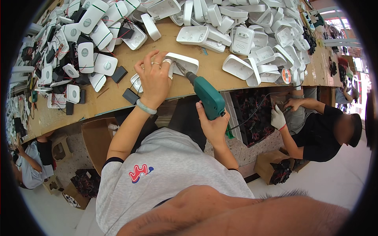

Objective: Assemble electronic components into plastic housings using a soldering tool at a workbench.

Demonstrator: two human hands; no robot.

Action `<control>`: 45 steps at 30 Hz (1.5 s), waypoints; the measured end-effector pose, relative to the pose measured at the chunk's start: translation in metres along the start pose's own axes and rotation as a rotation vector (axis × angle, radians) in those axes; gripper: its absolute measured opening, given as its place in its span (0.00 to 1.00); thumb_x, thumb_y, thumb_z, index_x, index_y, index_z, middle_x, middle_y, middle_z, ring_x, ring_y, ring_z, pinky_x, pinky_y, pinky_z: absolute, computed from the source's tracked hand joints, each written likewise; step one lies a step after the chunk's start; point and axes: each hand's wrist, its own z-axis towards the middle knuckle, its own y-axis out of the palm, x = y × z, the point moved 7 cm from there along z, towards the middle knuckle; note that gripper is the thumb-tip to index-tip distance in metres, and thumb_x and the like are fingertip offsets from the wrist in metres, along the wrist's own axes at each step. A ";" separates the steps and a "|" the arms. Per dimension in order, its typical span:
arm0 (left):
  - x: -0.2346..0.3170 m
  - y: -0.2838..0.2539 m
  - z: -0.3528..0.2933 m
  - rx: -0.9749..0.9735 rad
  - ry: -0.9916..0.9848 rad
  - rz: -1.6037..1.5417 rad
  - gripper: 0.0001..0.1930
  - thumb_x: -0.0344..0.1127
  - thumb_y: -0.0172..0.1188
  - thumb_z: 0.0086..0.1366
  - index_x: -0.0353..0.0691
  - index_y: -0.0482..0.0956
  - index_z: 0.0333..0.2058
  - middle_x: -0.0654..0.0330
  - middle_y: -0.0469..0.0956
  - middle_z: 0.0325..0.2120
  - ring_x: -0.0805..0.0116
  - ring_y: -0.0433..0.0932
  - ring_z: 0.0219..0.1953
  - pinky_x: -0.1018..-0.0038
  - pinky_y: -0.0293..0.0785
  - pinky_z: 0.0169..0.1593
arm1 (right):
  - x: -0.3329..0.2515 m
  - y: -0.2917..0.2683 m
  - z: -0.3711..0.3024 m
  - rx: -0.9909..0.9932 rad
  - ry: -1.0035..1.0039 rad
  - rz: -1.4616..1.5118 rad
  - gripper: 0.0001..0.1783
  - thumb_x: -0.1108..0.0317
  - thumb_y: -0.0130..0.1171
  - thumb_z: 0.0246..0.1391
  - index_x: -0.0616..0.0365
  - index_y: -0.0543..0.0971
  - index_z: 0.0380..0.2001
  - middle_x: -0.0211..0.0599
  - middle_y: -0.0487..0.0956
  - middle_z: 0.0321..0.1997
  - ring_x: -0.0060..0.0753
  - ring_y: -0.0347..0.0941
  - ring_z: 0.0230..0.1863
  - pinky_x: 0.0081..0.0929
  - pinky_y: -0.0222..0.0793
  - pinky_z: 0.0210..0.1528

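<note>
My right hand point(215, 125) is wrapped round the body of a green electric screwdriver point(208, 96). The tool's bit points up and left into a white plastic casing point(190, 63), which lies hollow side up near the table's front edge. My left hand point(153, 76) presses its fingers on the left end of this casing and steadies it. A ring and finger coverings show on that hand, and a bracelet on its wrist. Beside the left wrist lie a small white part point(136, 83), partly hidden by the hand, and a black box point(130, 96) with wires. The exact spot under the bit is hard to make out.
White hollow casings point(236, 67) are heaped at the back right. Wired white units with black boxes point(119, 74) pile up on the left. A solder reel point(286, 76) lies right. The tool's cord point(256, 111) runs right, past a crate point(248, 118) and a seated co-worker point(315, 129).
</note>
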 end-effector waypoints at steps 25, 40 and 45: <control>0.000 0.000 0.001 0.025 0.021 -0.010 0.07 0.23 0.61 0.48 0.37 0.81 0.29 0.63 0.79 0.51 0.60 0.70 0.58 0.56 0.56 0.57 | 0.001 -0.001 -0.010 0.007 0.047 0.032 0.10 0.70 0.69 0.55 0.64 0.79 0.35 0.38 0.76 0.30 0.32 0.72 0.28 0.27 0.69 0.33; 0.000 0.002 0.001 0.014 0.023 0.021 0.10 0.22 0.62 0.48 0.39 0.80 0.32 0.66 0.79 0.51 0.61 0.70 0.59 0.55 0.57 0.56 | 0.017 -0.013 -0.029 0.016 0.188 0.079 0.11 0.70 0.70 0.55 0.64 0.82 0.38 0.32 0.81 0.30 0.21 0.74 0.26 0.19 0.69 0.30; -0.001 0.000 0.000 -0.017 0.013 0.061 0.08 0.26 0.66 0.51 0.39 0.81 0.32 0.65 0.79 0.51 0.60 0.71 0.58 0.55 0.57 0.56 | 0.009 -0.020 -0.032 0.060 0.138 0.080 0.10 0.69 0.71 0.55 0.63 0.83 0.37 0.27 0.81 0.26 0.14 0.72 0.20 0.15 0.67 0.23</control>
